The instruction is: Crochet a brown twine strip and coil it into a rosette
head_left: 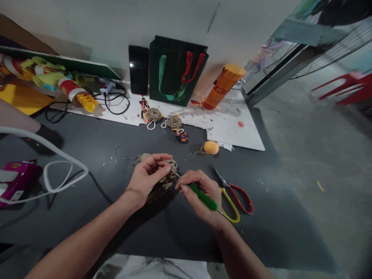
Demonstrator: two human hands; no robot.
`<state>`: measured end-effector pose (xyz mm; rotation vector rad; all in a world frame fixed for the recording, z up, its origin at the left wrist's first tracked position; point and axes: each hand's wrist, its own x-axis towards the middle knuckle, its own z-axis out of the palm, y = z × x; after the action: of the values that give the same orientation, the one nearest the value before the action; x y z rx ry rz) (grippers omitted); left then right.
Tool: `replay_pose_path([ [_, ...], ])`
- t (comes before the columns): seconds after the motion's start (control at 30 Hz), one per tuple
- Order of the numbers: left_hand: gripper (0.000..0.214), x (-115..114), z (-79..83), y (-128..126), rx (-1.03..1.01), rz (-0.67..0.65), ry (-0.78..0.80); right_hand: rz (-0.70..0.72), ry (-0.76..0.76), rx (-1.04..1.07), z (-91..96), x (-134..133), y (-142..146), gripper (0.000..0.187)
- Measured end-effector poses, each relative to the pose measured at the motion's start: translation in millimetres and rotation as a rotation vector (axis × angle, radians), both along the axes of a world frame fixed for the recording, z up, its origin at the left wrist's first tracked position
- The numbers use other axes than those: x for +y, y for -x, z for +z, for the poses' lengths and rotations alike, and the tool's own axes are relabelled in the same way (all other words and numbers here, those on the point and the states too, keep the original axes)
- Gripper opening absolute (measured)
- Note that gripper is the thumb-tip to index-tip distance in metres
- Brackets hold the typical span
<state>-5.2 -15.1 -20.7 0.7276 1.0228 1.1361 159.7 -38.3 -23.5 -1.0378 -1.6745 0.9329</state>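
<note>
Your left hand [145, 180] curls its fingers [158, 164] closely around a tan jute crochet piece [164, 184], held just above the middle of the dark counter [87, 232]. Your right hand [202, 193] pinches a green-handled crochet hook [203, 197], its long axis slanting up-left, with the metal tip at the piece. Just right, red-and-yellow-handled scissors [235, 201] lie untouched, blades pointing up-left.

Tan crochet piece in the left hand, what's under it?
The tan crochet piece is over the dark grey mat; the patch of mat directly beneath is hidden by the piece and the left hand.
</note>
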Motion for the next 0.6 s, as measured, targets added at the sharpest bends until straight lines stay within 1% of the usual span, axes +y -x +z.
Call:
replay_pose_path([
  [0.27,0.024,0.2,-0.3,0.0,0.028,0.012,0.0,-0.018,-0.018,-0.037,1.3,0.0,0.5,0.015],
  [0.6,0.024,-0.3,-1.0,0.7,-0.004,0.005,-0.013,-0.009,-0.021,-0.043,0.6,0.8,0.6,0.016],
])
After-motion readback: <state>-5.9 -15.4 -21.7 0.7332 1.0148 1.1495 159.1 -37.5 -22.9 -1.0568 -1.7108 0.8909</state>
